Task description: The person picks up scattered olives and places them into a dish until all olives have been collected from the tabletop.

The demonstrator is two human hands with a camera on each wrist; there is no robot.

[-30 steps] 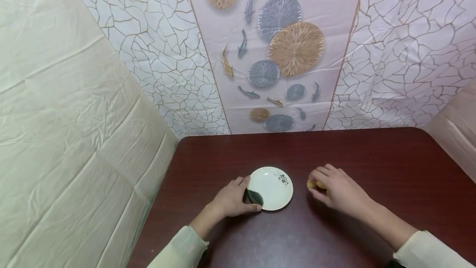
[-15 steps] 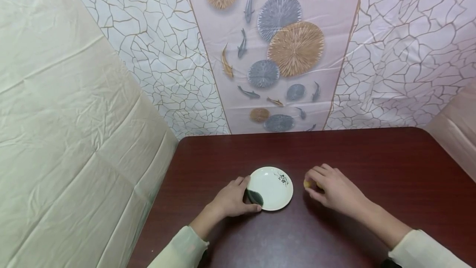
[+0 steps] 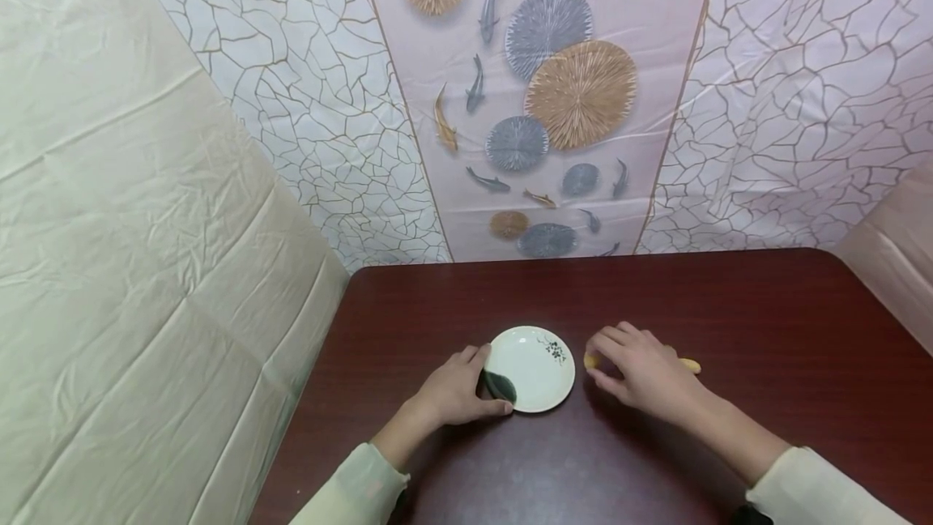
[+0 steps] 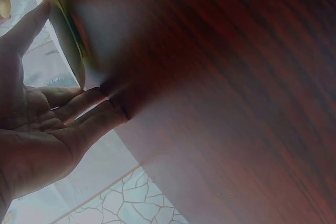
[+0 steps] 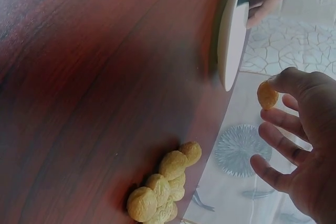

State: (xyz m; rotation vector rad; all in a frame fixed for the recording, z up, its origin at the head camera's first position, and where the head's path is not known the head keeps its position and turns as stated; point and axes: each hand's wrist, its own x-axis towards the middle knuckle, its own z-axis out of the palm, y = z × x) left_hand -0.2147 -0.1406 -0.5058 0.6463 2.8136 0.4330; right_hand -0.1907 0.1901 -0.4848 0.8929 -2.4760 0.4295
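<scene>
A round white plate (image 3: 538, 375) with a dark green leaf shape and a small flower print lies on the table. My left hand (image 3: 457, 391) holds its left rim, thumb at the near edge and fingers at the far side. Right of the plate, my right hand (image 3: 645, 371) pinches a small oval yellow-orange piece (image 5: 267, 96) between thumb and forefinger, the other fingers spread loosely. Several similar wrinkled, roundish yellow pieces (image 5: 160, 187) lie clustered on the table, mostly hidden behind the right hand in the head view.
The dark red wooden table (image 3: 452, 298) has rounded far corners. Behind it hangs a patterned cloth (image 3: 576, 104) with fish and round leaf prints. A plain cream cloth (image 3: 146, 266) borders the left side.
My right hand has moved left toward the plate with the pinched piece, uncovering one end of the yellow cluster behind it. The left hand and plate have stayed put.
</scene>
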